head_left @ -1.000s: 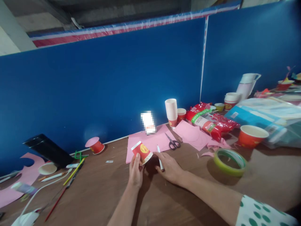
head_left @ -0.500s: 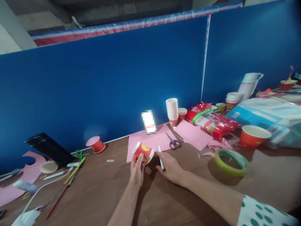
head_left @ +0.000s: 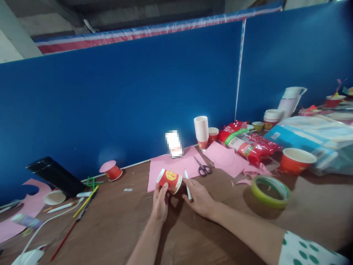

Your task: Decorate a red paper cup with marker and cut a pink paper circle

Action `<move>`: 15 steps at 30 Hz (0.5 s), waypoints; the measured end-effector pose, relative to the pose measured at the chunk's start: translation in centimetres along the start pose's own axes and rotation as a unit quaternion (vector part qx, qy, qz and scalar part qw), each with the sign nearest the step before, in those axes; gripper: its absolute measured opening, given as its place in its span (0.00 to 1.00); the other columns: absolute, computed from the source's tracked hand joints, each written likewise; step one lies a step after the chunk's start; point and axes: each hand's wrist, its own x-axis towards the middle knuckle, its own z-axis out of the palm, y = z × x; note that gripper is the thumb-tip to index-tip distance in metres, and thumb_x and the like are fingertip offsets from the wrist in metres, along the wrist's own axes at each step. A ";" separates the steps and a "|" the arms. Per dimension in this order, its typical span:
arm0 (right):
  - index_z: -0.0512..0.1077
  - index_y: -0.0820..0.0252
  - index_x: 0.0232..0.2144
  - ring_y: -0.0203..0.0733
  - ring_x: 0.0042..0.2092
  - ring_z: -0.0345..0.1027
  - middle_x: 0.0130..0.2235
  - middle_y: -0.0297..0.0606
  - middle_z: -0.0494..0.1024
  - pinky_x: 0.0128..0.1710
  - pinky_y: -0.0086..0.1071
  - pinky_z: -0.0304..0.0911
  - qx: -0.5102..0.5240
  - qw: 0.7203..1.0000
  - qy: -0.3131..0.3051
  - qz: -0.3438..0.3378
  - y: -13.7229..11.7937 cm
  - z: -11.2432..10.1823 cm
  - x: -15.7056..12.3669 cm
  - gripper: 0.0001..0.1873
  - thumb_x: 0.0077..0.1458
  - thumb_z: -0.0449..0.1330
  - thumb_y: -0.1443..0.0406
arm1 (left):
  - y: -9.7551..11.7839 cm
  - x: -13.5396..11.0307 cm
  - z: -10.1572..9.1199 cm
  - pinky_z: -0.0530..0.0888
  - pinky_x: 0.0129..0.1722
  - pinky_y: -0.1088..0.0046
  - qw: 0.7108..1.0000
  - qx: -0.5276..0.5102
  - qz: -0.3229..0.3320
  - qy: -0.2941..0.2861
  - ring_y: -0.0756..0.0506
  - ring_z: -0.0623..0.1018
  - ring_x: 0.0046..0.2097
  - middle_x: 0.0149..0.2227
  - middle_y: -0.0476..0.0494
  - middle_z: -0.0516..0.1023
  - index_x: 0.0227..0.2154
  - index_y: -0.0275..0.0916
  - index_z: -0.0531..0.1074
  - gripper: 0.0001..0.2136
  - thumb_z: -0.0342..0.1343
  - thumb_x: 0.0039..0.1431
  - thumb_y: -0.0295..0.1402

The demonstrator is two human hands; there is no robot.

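Note:
My left hand (head_left: 160,201) is closed around a small red paper cup (head_left: 169,180) with a yellow emblem, held on its side with the rim pointing right. My right hand (head_left: 199,198) grips a white marker pen (head_left: 187,182), its tip pointing up and away, close to the cup's rim. Both hands hover over the brown table (head_left: 116,228), at the near edge of a pink paper sheet (head_left: 176,165). Black-handled scissors (head_left: 203,168) lie on that sheet just beyond my right hand.
A green tape roll (head_left: 269,187) lies to the right, an orange bowl (head_left: 297,160) behind it, and red packets (head_left: 248,144) and stacked cups (head_left: 201,131) by the blue partition. At left lie an upturned red cup (head_left: 110,170), pencils (head_left: 82,201) and a black object (head_left: 52,176).
My left hand has turned the cup from tilted upright to lying on its side, rim toward the pen. The right hand with the pen has barely moved.

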 end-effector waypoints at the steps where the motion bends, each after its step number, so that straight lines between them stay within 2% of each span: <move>1: 0.56 0.61 0.57 0.48 0.51 0.62 0.50 0.45 0.69 0.51 0.40 0.60 -0.003 1.000 -0.004 -0.002 -0.1 0.0 0.0 0.29 0.52 0.55 0.70 | 0.0 0.0 0.0 0.73 0.36 0.74 1.000 -0.001 0.000 0.001 0.48 0.77 0.36 0.38 0.46 0.78 0.41 0.39 0.70 0.16 0.61 0.50 0.39; 5: 0.58 0.60 0.55 0.47 0.49 0.62 0.48 0.45 0.70 0.49 0.39 0.61 -0.020 1.000 -0.013 -0.012 -0.5 -0.2 0.0 0.26 0.54 0.54 0.69 | 0.0 0.0 0.1 0.73 0.40 0.71 1.000 0.004 -0.005 0.006 0.47 0.78 0.39 0.40 0.43 0.79 0.45 0.38 0.69 0.20 0.63 0.49 0.39; 8: 0.61 0.60 0.52 0.46 0.47 0.63 0.45 0.43 0.70 0.48 0.38 0.62 -0.022 0.999 -0.019 -0.014 -0.7 -0.3 -0.1 0.21 0.54 0.54 0.69 | 0.2 0.0 0.3 0.73 0.40 0.71 1.000 0.007 -0.010 0.014 0.46 0.78 0.38 0.39 0.43 0.79 0.44 0.37 0.70 0.21 0.64 0.47 0.39; 11: 0.59 0.59 0.53 0.46 0.48 0.63 0.47 0.43 0.70 0.49 0.38 0.62 0.002 1.000 -0.003 -0.018 -0.4 -0.1 -0.1 0.24 0.53 0.55 0.70 | 0.4 -0.1 0.5 0.73 0.37 0.72 1.000 0.000 -0.013 0.017 0.47 0.78 0.36 0.37 0.44 0.79 0.41 0.37 0.70 0.19 0.64 0.47 0.39; 15: 0.55 0.62 0.57 0.46 0.52 0.62 0.51 0.46 0.69 0.53 0.40 0.60 0.029 0.998 0.048 -0.011 0.3 0.2 0.0 0.28 0.53 0.54 0.70 | 0.6 -0.1 0.6 0.73 0.32 0.73 1.000 -0.001 -0.007 0.026 0.48 0.78 0.33 0.35 0.45 0.78 0.41 0.38 0.70 0.20 0.65 0.45 0.39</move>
